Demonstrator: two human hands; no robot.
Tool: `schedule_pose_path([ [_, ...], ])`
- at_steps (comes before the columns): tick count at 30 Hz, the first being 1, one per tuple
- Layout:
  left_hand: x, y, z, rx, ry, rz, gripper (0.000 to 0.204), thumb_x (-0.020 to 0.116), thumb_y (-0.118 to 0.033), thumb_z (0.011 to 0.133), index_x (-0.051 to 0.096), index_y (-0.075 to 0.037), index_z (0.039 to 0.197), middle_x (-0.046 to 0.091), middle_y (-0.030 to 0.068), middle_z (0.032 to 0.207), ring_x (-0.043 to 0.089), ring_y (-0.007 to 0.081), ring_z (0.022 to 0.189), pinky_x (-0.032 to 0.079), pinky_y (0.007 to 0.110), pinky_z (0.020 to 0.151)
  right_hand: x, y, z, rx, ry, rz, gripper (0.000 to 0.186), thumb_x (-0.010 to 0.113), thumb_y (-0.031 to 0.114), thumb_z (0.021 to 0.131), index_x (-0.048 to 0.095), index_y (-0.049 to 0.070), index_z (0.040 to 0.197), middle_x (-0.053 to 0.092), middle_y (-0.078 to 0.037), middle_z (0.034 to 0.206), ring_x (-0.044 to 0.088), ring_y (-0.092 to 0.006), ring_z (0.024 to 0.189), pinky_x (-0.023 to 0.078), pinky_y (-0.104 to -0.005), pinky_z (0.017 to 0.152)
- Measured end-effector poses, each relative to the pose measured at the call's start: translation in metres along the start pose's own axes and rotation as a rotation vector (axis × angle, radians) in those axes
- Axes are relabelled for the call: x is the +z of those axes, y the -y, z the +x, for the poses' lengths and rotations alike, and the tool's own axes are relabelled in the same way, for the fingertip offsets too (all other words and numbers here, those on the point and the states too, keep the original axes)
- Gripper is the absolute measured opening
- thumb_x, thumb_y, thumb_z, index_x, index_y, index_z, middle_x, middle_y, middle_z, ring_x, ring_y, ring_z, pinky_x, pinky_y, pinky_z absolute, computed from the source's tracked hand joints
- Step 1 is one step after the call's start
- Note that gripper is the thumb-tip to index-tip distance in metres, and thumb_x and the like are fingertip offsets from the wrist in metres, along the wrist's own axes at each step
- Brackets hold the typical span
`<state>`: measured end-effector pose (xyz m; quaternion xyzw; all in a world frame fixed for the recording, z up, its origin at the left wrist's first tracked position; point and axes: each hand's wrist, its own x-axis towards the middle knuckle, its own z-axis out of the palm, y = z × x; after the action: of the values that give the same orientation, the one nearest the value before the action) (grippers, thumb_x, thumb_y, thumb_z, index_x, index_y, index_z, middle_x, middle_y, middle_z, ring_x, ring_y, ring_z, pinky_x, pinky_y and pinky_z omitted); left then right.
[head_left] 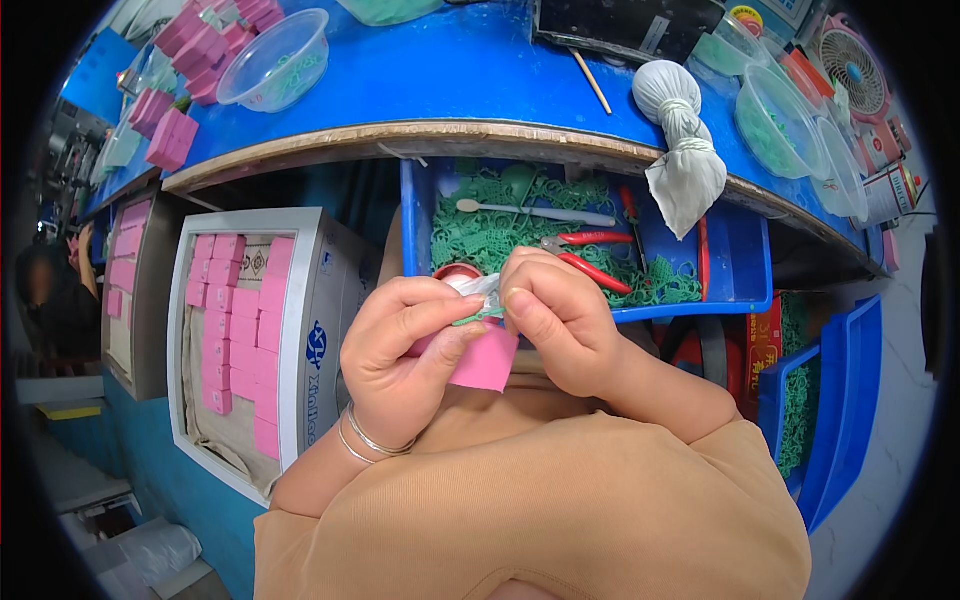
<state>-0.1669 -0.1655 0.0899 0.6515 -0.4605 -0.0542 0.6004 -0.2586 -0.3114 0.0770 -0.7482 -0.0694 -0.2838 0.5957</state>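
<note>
My left hand [405, 355], with bangles at the wrist, pinches a small green piece [468, 318] with white, shiny material [478, 284] on it; a pink square block [482, 365] hangs just under these fingers. My right hand [555, 320] meets it from the right, thumb and curled fingers closed on the same white-and-green piece. Behind my hands, a blue drawer [745, 280] holds green lattice pieces [480, 230], a pale brush-like tool [530, 213], red-handled pliers [590, 266] and a round red-rimmed container [452, 271], partly hidden by my fingers.
The blue bench [420, 75] carries stacked pink blocks [180, 135], plastic bowls [275, 70], a knotted white cloth bag [680, 150], a stick [590, 78] and a fan [850, 70]. A grey box [310, 300] of pink blocks stands left. Another person [55, 290] is at far left.
</note>
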Motion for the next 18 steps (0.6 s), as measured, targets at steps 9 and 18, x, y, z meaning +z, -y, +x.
schedule_pose_path([
  [9, 0.001, 0.001, -0.003, -0.085, -0.066, -0.074, 0.013, 0.069, 0.000, 0.072, 0.065, 0.000, 0.084, 0.061, 0.0090, 0.083, 0.058, 0.0173, 0.075, 0.046, 0.026, 0.068, 0.001, -0.004, -0.002, 0.023, -0.020, 0.018, 0.015, 0.049, 0.016, 0.089, 0.050, 0.001, 0.090, 0.051, -0.009, 0.081, 0.049, -0.0207, 0.077, 0.041, -0.0322, 0.068],
  [18, -0.051, 0.024, 0.100, 0.336, -0.298, 0.497, 0.006, 0.065, -0.002, 0.077, 0.060, 0.001, 0.079, 0.061, 0.0082, 0.079, 0.059, 0.0228, 0.074, 0.046, 0.030, 0.073, 0.020, -0.012, -0.010, 0.939, 0.231, 0.965, 0.037, 0.052, 0.016, 0.090, 0.040, 0.001, 0.121, 0.057, -0.008, 0.090, 0.061, -0.0148, 0.070, 0.051, -0.0254, 0.056],
])
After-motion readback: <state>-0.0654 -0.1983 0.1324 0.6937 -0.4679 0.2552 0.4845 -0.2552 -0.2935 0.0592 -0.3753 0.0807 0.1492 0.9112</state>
